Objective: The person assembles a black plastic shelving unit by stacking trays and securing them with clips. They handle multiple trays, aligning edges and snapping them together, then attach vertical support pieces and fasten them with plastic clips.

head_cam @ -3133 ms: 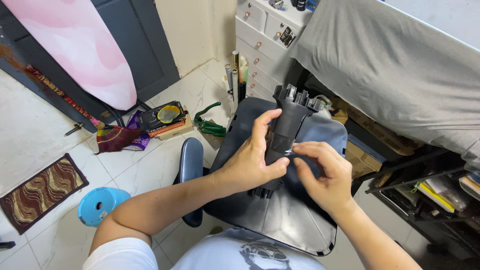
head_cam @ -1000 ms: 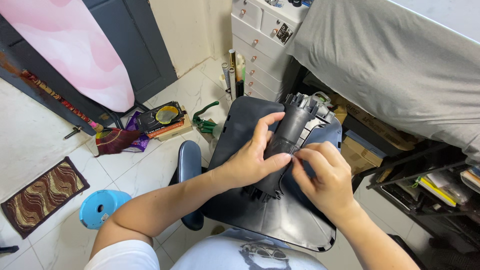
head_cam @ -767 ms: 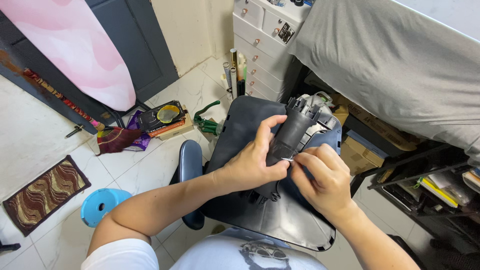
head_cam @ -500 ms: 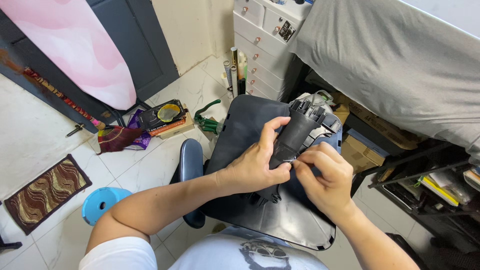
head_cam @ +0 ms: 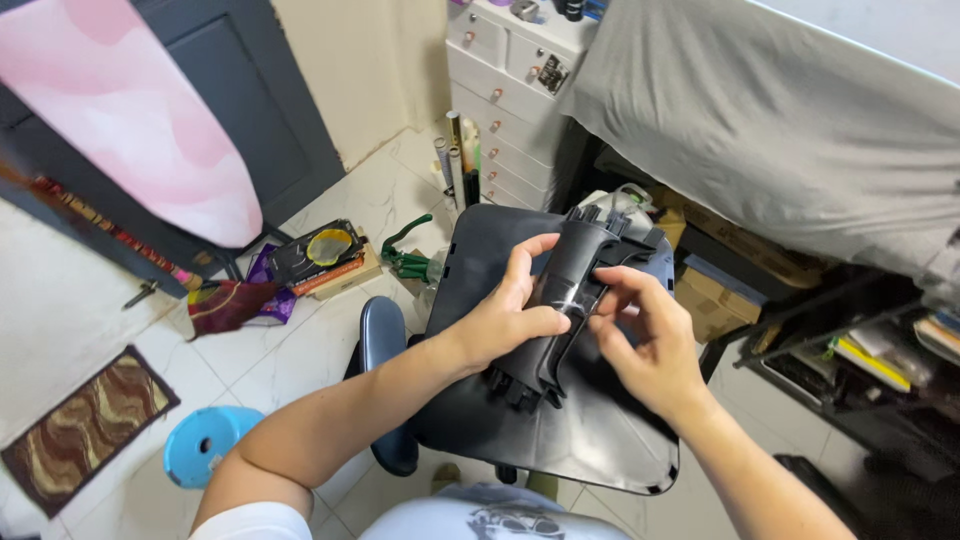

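A black plastic tube-shaped part (head_cam: pixel 556 312) with toothed ends lies tilted over a large dark curved panel (head_cam: pixel 590 430) that rests across my lap. My left hand (head_cam: pixel 505 318) grips the part's left side, thumb and fingers wrapped on it. On the part's right side my right hand (head_cam: pixel 645 345) has its fingertips pinched on a thin clear strip at the middle. The part's upper end (head_cam: pixel 605 222) points away from me.
A black chair armrest (head_cam: pixel 381 335) sits left of the panel. On the tiled floor lie a blue stool (head_cam: pixel 200 445), a patterned mat (head_cam: pixel 80 430), books (head_cam: pixel 320 258) and green pliers (head_cam: pixel 405 262). A white drawer unit (head_cam: pixel 500 90) and a grey-covered bed (head_cam: pixel 800 130) stand beyond.
The view has shifted slightly. My hands have turned the black part a little, and my right fingers have moved up along its middle.
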